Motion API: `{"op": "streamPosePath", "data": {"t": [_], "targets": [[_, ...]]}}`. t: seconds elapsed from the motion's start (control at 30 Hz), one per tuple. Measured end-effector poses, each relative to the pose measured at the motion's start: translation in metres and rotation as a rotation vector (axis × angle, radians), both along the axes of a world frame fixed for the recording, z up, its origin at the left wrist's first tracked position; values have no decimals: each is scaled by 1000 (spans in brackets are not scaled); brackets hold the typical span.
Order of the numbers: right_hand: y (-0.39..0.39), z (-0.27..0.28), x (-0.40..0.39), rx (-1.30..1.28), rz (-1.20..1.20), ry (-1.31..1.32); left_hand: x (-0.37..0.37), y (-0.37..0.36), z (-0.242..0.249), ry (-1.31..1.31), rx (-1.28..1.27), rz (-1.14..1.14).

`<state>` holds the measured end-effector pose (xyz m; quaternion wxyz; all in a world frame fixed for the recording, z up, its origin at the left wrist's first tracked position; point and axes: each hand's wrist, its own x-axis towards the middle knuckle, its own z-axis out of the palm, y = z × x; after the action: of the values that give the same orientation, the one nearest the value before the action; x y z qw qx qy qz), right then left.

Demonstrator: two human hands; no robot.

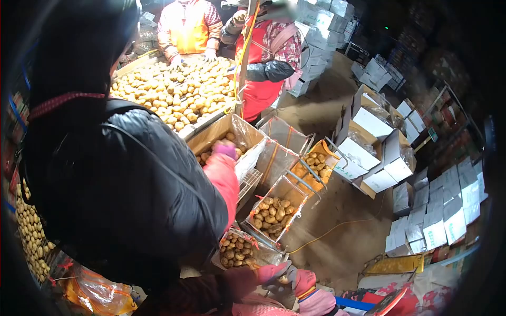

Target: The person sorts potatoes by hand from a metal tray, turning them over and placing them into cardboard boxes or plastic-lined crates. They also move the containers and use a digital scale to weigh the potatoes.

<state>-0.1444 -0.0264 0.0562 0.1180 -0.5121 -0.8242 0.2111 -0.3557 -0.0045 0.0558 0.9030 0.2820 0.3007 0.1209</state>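
Largest form: a co-worker in a black padded jacket [126, 174] is filling the left side of the view and leaning toward the counter [199, 125]. The counter is bearing a broad layer of potatoes [174, 92]. At right, closed white cartons [448, 208] are standing in rows on the brown floor [342, 226]; above them in view, open white cartons [363, 152] are showing clear plastic.

Beyond the counter, a co-worker in a red apron [261, 63] is standing beside a post, and a co-worker in an orange apron [191, 29] is resting gloved hands among the potatoes. The jacketed co-worker's pink glove [225, 149] is reaching into a lined carton [254, 158] at the counter's edge.

Containers: a plastic-lined crate [297, 225] is holding potatoes; an orange-lined container [303, 176] is holding more, just beside it. A lower lined crate [271, 256] is also holding potatoes, lying just beyond the wearer's hands.

Hands, both in pinkish gloves: the left hand [270, 274] is reaching in from the left, and the right hand [304, 283] is facing it from the right, fingers curving inward. They are working close together. Smallest item: what is appearing to be a single potato [284, 279] is lying between them. Cannot tell which hand is pinching it, or whether the palms are pressing together.
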Motion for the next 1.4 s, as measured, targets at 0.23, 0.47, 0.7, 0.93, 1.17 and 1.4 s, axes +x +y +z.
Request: {"op": "streamPosePath", "data": {"t": [0.23,0.47,0.7,0.93,1.17,1.4], "targets": [[-7,10,2,-35,-58,83,4,1,18,-119,53,-64],[-29,-4,25,-254,-125,284,27,-18,-31,113,265,-96],[-52,53,25,-408,-251,304,42,-29,-31,292,764,-22],[-106,52,67,-463,-263,162,77,-59,8,434,430,-190],[-207,33,112,-364,-567,615,146,-114,69,632,796,-474],[-340,56,152,-20,-908,658,243,-209,90,408,1101,-578]]}}
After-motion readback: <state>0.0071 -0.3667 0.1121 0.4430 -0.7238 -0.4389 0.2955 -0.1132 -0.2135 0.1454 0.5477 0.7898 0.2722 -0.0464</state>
